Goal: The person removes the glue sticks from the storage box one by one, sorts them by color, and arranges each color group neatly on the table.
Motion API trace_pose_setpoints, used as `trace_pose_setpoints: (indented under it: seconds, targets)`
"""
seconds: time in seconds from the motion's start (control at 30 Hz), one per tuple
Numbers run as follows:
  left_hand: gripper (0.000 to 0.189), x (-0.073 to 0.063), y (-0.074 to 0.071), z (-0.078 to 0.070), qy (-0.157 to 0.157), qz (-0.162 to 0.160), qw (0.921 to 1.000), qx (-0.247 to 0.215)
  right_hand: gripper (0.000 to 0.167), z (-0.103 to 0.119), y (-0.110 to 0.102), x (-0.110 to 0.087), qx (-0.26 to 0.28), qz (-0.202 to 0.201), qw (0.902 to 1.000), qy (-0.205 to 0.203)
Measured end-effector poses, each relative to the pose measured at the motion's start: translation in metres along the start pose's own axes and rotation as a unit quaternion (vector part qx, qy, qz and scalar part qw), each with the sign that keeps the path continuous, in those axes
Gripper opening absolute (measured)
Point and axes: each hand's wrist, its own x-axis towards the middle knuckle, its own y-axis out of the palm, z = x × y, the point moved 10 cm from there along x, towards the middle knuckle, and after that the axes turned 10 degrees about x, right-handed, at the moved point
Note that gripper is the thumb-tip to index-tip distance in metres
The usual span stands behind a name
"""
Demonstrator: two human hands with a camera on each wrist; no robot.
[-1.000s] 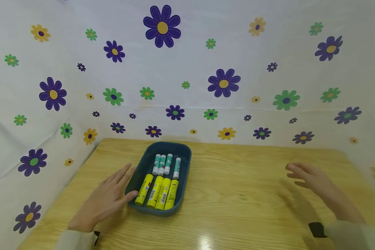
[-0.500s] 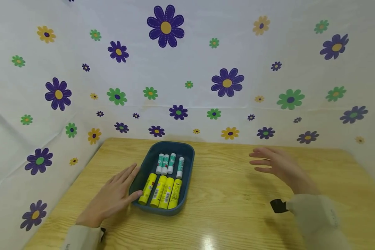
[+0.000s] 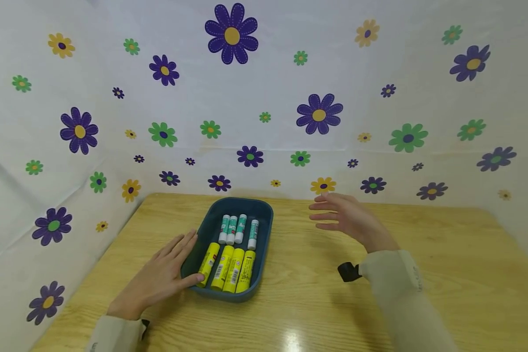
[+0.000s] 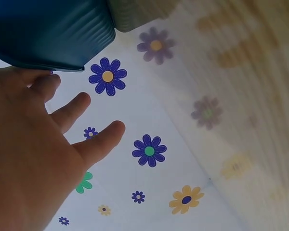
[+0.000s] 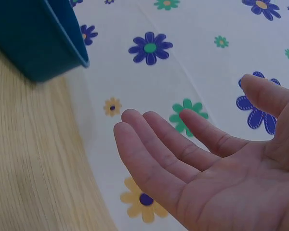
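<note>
Table [image 3: 303, 283]: light wood grain, rounded back corners, with a patch of glare [image 3: 292, 340] shining low in the head view.
Backdrop cloth [image 3: 264, 78]: white, rising behind the table and along both sides, scattered with purple, green and yellow flowers — one crease runs level across the back, another slants down the left.
Tray [image 3: 261, 210]: dark blue, rounded corners, sitting left of centre on the wood, far end near the table's back edge.
Yellow tubes [image 3: 234, 269]: four, lying in the tray's near half; three close together on the right, the leftmost a little apart.
White-and-teal tubes [image 3: 253, 234]: four smaller ones in the far half, three grouped left, one just apart on the right.
Left hand [image 3: 163, 274]: right up at the tray's near left side, fingers straight, gaps between them in the left wrist view, thumb over the rim — whether it presses there, can't tell.
Near left corner: that thumb blocks a bit of the leftmost yellow tube's lower end.
Right hand [image 3: 347, 220]: above the table, right of the tray and apart from it, fingers spread, slightly bent, pointing its way.
Sleeves [image 3: 400, 288]: pale, both arms, a black block [image 3: 348, 272] at the right wrist.
</note>
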Motion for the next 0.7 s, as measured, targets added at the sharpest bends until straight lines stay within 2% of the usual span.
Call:
trace_pose_setpoints:
  seconds: [0.27,0.57,0.7]
  targets:
    - [0.101,0.002,0.002,-0.004,0.024,0.011,0.9988,-0.040,0.053,-0.003,0.033,0.023,0.039,0.011,0.9990,0.019]
    - [0.109,0.001,0.002,-0.006,0.038,-0.001,0.9983,-0.044,0.051,-0.010,0.065,0.041,0.073,0.004,0.9962,0.047]
    - [0.108,0.001,0.001,-0.004,0.034,-0.004,0.9985,-0.042,0.053,-0.010,0.079,0.048,0.078,0.004,0.9953,0.058]
